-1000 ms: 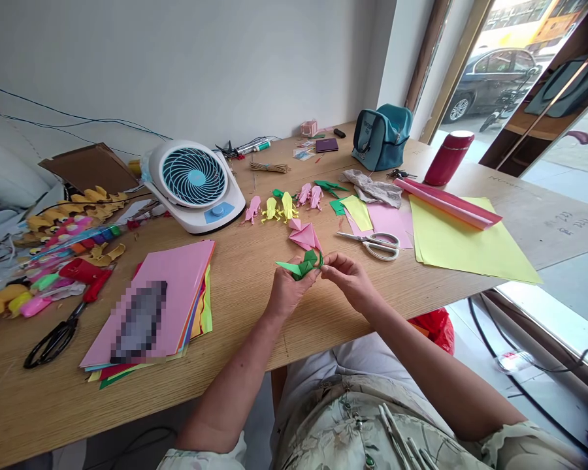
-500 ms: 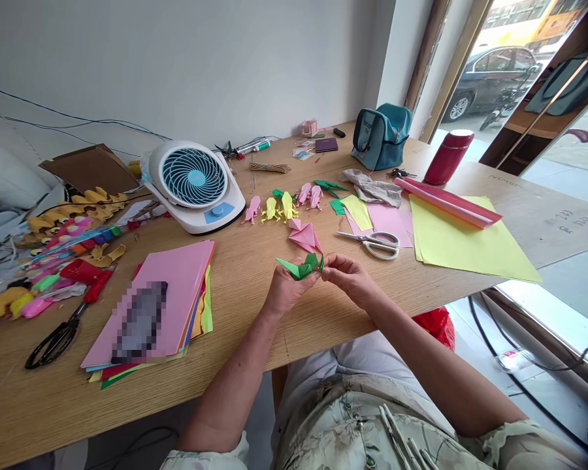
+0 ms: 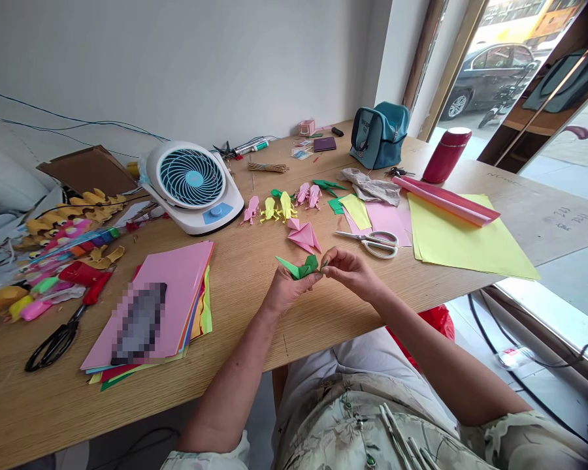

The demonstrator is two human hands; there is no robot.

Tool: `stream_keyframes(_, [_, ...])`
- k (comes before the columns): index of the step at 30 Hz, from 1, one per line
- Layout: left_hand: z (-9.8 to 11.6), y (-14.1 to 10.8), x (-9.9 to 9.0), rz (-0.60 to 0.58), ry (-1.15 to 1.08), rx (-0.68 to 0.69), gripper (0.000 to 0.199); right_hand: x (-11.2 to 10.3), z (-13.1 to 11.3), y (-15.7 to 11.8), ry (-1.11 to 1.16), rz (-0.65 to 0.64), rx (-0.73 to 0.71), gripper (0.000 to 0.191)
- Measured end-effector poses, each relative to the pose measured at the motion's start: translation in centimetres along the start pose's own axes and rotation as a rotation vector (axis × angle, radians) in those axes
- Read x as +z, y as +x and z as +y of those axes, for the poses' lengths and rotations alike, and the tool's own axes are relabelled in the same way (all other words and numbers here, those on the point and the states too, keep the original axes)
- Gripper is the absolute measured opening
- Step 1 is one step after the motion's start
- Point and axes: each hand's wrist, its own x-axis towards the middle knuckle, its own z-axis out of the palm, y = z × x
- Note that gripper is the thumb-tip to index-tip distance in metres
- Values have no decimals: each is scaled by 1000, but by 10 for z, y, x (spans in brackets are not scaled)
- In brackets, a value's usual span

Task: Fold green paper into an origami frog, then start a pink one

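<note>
- The left hand [image 3: 287, 287] is pinching the green folded paper [image 3: 306, 266] from below, with the thumb lying along its near side.
- The right hand [image 3: 350, 271] is just beside the left one, and its thumb and fingertips are pinching a thin end of the same paper; the fingers hide most of this end.
- The green folded paper is above the surface [image 3: 240, 287], near its front edge, and one pointed tip of it is directed to the left.
- Just beyond the hands, a pink folded paper [image 3: 304, 236] lies on the surface.
- To the right of this pink piece are the scissors [image 3: 379, 245] with white handles; their blades point to the left.
- Farther back, two yellow paper figures [image 3: 278, 207] stand between a single pink figure [image 3: 251, 209] and a pair of pink figures [image 3: 308, 196].
- The white fan [image 3: 193, 186] is behind and to the left, and nearer to the person there is a stack of coloured paper [image 3: 176, 281].
- At the right side, large yellow sheets [image 3: 465, 251] lie flat, partly under a pink roll [image 3: 445, 201].
</note>
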Motion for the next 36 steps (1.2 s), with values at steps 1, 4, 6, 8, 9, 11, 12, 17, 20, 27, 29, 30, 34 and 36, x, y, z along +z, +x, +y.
stream_keyframes(1, [0,0,0,-7,-10,-10,32,-1,0,0,-10,-10,-11,32])
stream_keyframes(4, [1,0,2,-14,-39,-50,33,-6,-1,-1,-62,-53,-28,32])
stream_keyframes(6, [2,-1,3,-2,-67,-85,35,-10,-4,-2,-153,-80,-64,29])
stream_keyframes(8, [4,-2,3,10,-96,-114,36,-12,-10,-2,-294,-110,-139,23])
stream_keyframes(9, [5,-2,3,15,-111,-123,35,-14,-12,-3,-367,-127,-187,19])
stream_keyframes(11, [6,-3,3,15,-142,-134,33,-15,-18,-3,-489,-167,-282,14])
stream_keyframes(12, [6,-3,3,9,-157,-140,32,-16,-21,-4,-533,-189,-328,12])
stream_keyframes(17, [6,-3,1,-54,-200,-182,29,-17,-32,-5,-657,-308,-456,14])
stream_keyframes(20, [5,-3,0,-68,-204,-171,27,-18,-36,-7,-655,-327,-424,18])
stream_keyframes(27, [4,-2,-1,-66,-104,-112,27,-24,-32,-7,-419,-318,-121,26])
stream_keyframes(29, [2,-2,-1,-67,-77,-100,28,-25,-28,-6,-374,-312,-29,26])
stream_keyframes(30, [2,-2,-1,-64,-64,-95,29,-25,-27,-5,-356,-312,17,25])
stream_keyframes(34, [-2,-2,-2,-52,11,-87,30,-22,-32,-5,-451,-298,109,17])
stream_keyframes(36, [-3,-1,-3,-51,44,-83,31,-19,-39,-6,-609,-279,85,12])
